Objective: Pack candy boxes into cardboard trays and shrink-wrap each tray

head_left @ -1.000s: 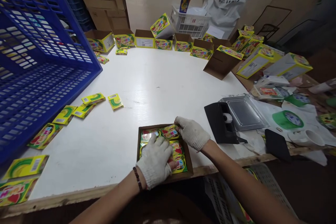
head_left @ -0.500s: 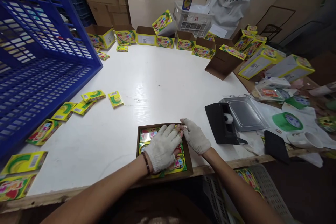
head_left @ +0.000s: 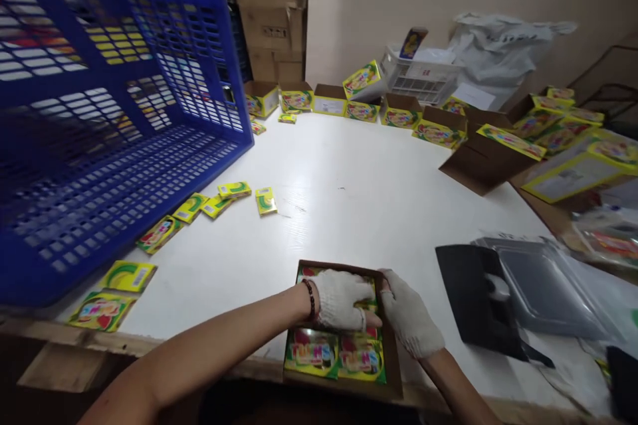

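An open cardboard box (head_left: 393, 375) sits at the table's front edge, with small yellow-and-green packs (head_left: 312, 353) laid flat inside. My left hand (head_left: 343, 300), in a white knit glove with bare fingertips, lies palm down inside the box on the packs. Its fingers stretch to the right and hide part of the contents. At the box's far right corner, my gloved right hand (head_left: 411, 317) grips the side wall, its thumb near the rim. Two packs at the near end show their printed fronts.
A big blue plastic crate (head_left: 199, 146) lies on its side at the left. Several loose packs (head_left: 159, 234) are strewn before it. Yellow display boxes (head_left: 401, 113) line the far edge. A black tape dispenser (head_left: 478, 299) and a clear plastic tray (head_left: 548, 285) lie at the right.
The view has swung left, so the scene sits farther right. My left hand has shifted within the box, uncovering the near packs. My right hand stays at the box's right side.
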A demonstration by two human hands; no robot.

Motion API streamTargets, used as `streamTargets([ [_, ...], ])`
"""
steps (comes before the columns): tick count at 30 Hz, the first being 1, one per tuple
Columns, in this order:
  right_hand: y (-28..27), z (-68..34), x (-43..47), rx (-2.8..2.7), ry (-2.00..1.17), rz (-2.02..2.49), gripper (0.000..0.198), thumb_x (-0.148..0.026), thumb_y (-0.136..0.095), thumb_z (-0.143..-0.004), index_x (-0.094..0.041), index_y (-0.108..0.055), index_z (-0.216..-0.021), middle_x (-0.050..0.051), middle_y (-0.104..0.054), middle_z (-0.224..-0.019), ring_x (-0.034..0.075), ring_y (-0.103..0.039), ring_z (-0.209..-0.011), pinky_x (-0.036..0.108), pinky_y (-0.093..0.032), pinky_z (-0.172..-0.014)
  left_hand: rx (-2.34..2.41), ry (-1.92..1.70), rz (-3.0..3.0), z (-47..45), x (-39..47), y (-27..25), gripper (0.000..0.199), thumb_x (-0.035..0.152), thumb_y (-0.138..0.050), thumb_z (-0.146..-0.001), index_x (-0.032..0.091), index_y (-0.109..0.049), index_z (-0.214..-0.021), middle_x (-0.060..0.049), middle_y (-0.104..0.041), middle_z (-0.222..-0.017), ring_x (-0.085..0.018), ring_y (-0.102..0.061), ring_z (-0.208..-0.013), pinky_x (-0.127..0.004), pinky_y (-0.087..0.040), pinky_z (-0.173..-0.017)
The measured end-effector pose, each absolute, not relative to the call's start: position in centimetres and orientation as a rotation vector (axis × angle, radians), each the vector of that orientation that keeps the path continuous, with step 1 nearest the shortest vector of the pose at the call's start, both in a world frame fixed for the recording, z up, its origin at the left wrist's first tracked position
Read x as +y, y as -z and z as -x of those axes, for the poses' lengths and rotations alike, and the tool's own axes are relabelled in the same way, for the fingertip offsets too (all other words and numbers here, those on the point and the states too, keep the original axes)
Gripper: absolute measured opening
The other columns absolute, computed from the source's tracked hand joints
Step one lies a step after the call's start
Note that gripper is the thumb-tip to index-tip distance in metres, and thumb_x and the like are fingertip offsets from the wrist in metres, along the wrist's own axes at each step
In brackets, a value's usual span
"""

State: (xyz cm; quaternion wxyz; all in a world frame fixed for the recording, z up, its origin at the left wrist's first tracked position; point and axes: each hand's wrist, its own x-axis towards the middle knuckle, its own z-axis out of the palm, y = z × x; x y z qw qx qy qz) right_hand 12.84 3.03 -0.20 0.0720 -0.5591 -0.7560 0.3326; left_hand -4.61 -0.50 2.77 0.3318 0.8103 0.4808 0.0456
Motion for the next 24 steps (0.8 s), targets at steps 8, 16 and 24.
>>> streamTargets([
  [8, 0.6, -13.2, 4.0, -2.288, -0.782, 1.578, 0.037, -0.041, -0.031, -0.093, -0.019, -0.058, -0.105, 0.016, -0.070, -0.107, 0.027, -0.068, -0.100, 0.039, -0.056, -0.083, 2.443, -0.611, -1.408, 19.2, 4.5, -0.4, 0.062, 0.045, -0.067, -0.076, 0.014, -0.051, -0.128, -0.020, -0.046, -0.138, -0.037, -0.037, -0.135, -0.050, -0.031, -0.111],
  [16, 1.2, -0.8, 10.3, -2.614, -0.322, 0.663, 0.057, -0.001, -0.043, -0.080, -0.018, -0.049, -0.135, 0.018, -0.050, -0.142, 0.026, -0.049, -0.130, 0.045, -0.046, -0.103, 2.365, -0.636, -1.404, 22.2, 3.1, 3.3, 0.025, 0.029, -0.050, -0.088, 0.016, -0.063, -0.106, -0.010, -0.066, -0.108, -0.022, -0.062, -0.098, -0.032, -0.048, -0.085],
  [24, 0.2, 9.5, 12.3, -3.045, -0.680, 0.651, 0.020, -0.006, -0.053, -0.083, -0.019, -0.059, -0.097, 0.008, -0.068, -0.089, 0.021, -0.062, -0.078, 0.029, -0.040, -0.070, 2.364, -0.563, -1.578, 25.8, 2.5, 0.6, 0.026, 0.035, -0.046, -0.090, 0.019, -0.064, -0.101, -0.009, -0.065, -0.111, -0.023, -0.057, -0.108, -0.035, -0.042, -0.097],
])
